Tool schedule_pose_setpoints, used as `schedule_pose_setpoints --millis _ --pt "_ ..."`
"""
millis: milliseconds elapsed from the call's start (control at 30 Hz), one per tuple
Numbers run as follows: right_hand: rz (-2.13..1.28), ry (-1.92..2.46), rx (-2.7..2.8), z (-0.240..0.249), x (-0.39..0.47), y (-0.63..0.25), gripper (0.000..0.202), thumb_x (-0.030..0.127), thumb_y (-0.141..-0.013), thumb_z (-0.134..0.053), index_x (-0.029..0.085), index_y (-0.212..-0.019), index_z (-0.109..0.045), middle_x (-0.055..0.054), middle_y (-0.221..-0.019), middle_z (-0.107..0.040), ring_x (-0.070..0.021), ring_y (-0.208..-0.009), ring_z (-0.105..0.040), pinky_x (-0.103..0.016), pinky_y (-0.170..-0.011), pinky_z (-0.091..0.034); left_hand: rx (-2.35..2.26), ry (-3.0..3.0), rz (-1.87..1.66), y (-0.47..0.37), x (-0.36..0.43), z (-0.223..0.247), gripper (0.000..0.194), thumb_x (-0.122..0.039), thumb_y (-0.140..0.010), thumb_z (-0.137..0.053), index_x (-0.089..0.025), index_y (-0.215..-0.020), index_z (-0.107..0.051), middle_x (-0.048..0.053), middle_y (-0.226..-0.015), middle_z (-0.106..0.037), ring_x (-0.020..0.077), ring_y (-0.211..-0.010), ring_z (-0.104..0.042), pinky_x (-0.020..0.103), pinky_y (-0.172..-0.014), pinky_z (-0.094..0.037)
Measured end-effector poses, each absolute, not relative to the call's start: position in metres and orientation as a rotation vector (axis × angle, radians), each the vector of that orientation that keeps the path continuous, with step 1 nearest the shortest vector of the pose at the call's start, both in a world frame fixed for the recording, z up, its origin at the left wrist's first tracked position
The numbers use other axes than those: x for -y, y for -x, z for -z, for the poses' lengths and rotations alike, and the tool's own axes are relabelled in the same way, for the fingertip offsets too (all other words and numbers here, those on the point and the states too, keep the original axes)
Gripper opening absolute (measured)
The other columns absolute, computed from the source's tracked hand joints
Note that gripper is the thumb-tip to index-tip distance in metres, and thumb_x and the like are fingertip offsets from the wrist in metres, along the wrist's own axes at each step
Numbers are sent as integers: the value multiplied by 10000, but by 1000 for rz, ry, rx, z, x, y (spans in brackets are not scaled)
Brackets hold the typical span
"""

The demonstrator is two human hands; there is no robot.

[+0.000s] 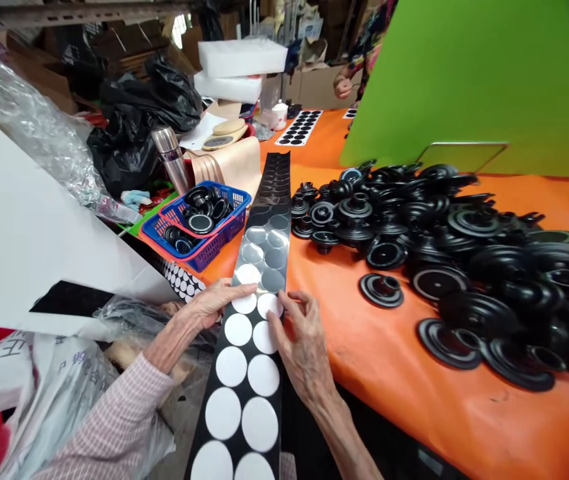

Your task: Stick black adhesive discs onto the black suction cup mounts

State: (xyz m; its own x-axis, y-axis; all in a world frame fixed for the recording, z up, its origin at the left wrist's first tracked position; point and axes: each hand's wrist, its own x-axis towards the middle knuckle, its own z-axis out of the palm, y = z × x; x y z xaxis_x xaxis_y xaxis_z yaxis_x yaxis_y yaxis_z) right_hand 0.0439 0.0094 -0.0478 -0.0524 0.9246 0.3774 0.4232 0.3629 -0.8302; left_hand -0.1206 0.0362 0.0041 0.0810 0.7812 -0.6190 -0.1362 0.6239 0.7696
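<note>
A long black sticker sheet [259, 347] with two rows of white circles runs away from me over the table's near edge. Its far part looks dark and glossy. My left hand [209, 303] grips its left edge, thumb laid flat on top and fingers tucked beneath. On the opposite edge, my right hand [302, 340] has thumb and forefinger drawn together beside a white circle [269, 305]. Whether those fingertips pinch the circle or only the sheet, I cannot make out. To the right lies a large heap of black round flanged parts [439, 233].
A blue basket [237, 197] of black parts stands left of the sheet on the orange table cover [354, 320]. Behind it are a steel flask [170, 160] and white foam blocks [242, 59]. A green panel [489, 80] rises at right. Another person's hand [343, 87] shows at the back.
</note>
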Motion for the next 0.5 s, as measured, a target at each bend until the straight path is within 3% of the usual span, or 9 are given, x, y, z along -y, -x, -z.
schedule_pose_setpoints --millis 100,267,500 --pt "-604 1197 1670 46 -14 -40 249 278 -889 -506 227 -1097 -633 -142 -1260 -523 -279 -1149 -537 -515 -932 -502 -1215 -548 -911 112 -40 4 348 -289 -543 -864 -128 -777 -663 33 -712 -691 123 -615 -607 242 -624 -478" --pt "-610 1271 1601 39 -26 -35 331 294 -929 -442 187 -1217 -567 -152 -1220 -566 -262 -1156 -549 -492 -961 -485 -1154 -562 -982 109 -42 6 280 -229 -574 -840 -126 -770 -669 22 -696 -689 122 -618 -609 253 -665 -478" --pt "-508 1395 1705 22 -43 -32 287 370 -932 -467 164 -1059 -622 -112 -993 -603 -228 -845 -618 -341 -656 -504 -1197 -664 -974 113 -44 -1 323 -288 -582 -832 -126 -813 -674 41 -695 -692 166 -662 -630 301 -710 -483"
